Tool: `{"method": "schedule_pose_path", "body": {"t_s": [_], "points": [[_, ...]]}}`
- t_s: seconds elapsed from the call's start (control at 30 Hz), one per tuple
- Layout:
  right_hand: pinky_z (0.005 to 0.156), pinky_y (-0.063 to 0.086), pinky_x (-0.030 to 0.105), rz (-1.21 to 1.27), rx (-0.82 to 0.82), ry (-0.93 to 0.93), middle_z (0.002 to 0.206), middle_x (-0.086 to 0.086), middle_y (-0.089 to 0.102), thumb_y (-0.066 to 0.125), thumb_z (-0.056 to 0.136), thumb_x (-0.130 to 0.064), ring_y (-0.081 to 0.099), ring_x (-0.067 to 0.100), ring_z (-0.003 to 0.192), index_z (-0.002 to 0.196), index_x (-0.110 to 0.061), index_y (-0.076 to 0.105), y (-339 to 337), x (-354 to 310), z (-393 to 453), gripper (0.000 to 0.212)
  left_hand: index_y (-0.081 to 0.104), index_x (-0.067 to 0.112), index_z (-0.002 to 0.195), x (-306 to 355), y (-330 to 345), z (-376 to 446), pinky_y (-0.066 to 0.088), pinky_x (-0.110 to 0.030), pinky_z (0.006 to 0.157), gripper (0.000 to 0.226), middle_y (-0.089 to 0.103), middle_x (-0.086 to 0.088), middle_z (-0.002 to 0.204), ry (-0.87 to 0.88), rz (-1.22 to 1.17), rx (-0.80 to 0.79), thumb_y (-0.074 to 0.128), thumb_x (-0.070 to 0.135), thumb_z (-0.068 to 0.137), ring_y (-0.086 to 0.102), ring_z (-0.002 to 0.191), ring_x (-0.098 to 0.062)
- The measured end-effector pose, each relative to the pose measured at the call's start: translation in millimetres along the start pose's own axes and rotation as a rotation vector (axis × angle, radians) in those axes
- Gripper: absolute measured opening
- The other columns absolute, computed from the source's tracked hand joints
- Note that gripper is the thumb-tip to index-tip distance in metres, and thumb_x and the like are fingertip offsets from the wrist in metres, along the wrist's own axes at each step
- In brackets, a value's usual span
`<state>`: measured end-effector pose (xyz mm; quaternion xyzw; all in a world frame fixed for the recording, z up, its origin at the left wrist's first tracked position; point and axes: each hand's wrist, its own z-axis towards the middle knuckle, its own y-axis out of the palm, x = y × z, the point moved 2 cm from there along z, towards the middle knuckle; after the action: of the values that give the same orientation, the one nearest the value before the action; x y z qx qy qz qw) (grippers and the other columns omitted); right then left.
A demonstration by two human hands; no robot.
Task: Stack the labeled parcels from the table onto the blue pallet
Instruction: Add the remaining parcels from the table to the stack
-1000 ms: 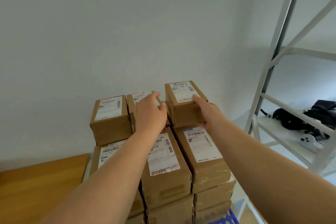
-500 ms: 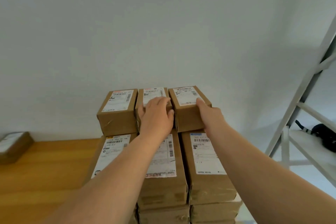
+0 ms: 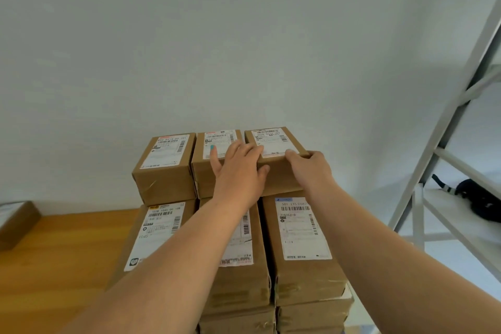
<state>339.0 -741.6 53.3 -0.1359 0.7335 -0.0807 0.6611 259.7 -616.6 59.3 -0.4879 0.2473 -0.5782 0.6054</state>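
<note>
Brown labeled parcels stand stacked in front of me against the wall. Three small ones form the top row: a left parcel (image 3: 165,163), a middle parcel (image 3: 208,171) and a right parcel (image 3: 273,138). My left hand (image 3: 240,171) lies flat with straight fingers across the tops of the middle and right parcels, its thumb against the right one's front face. My right hand (image 3: 309,168) grips the right parcel's near right corner, thumb on top. Longer parcels (image 3: 301,238) lie in the layer below. The blue pallet is out of sight.
A wooden table (image 3: 54,252) extends to the left, with one more parcel (image 3: 16,222) at its far left edge. A white metal rack (image 3: 447,127) stands at the right, with a black item (image 3: 479,198) on its shelf. The white wall is right behind the stack.
The right parcel has come down into the top row, tight beside the middle one. My left hand has slid right onto the seam between the two. My view has turned left.
</note>
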Motion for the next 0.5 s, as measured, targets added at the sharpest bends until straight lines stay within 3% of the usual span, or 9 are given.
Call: {"method": "schedule_pose_path", "body": {"t_s": [0.23,0.37,0.5], "points": [[0.081,0.041,0.033,0.021,0.032,-0.003,0.113,0.002,0.053,0.056,0.094,-0.039,0.049,0.019,0.097,0.138,-0.014,0.043,-6.6,2.9,1.6,0.052,0.040,0.034,0.143,3.7,4.7,9.2,-0.019,-0.046,0.111,0.047,0.036,0.015,0.151,0.017,-0.037,0.003,0.048,0.044,0.097,0.013,0.146,-0.010],[0.097,0.043,0.039,-0.010,0.101,-0.041,0.136,0.005,0.050,0.055,0.091,-0.042,0.047,0.026,0.122,0.143,-0.017,0.037,-5.7,-2.0,-1.1,0.061,0.032,0.032,0.147,-2.6,-1.0,7.7,-0.015,-0.047,0.113,0.054,0.034,0.011,0.153,0.002,-0.069,0.048,0.044,0.050,0.097,0.013,0.147,-0.012],[0.106,0.034,0.038,-0.094,0.161,-0.294,0.146,-0.001,0.043,0.052,0.095,-0.039,0.033,0.020,0.136,0.145,-0.022,0.038,2.7,-22.9,-15.5,0.054,0.032,0.028,0.148,-24.8,-23.2,13.0,0.000,-0.048,0.116,0.056,0.034,0.005,0.152,-0.119,-0.073,0.135,0.043,0.049,0.098,0.019,0.145,-0.015]]}}
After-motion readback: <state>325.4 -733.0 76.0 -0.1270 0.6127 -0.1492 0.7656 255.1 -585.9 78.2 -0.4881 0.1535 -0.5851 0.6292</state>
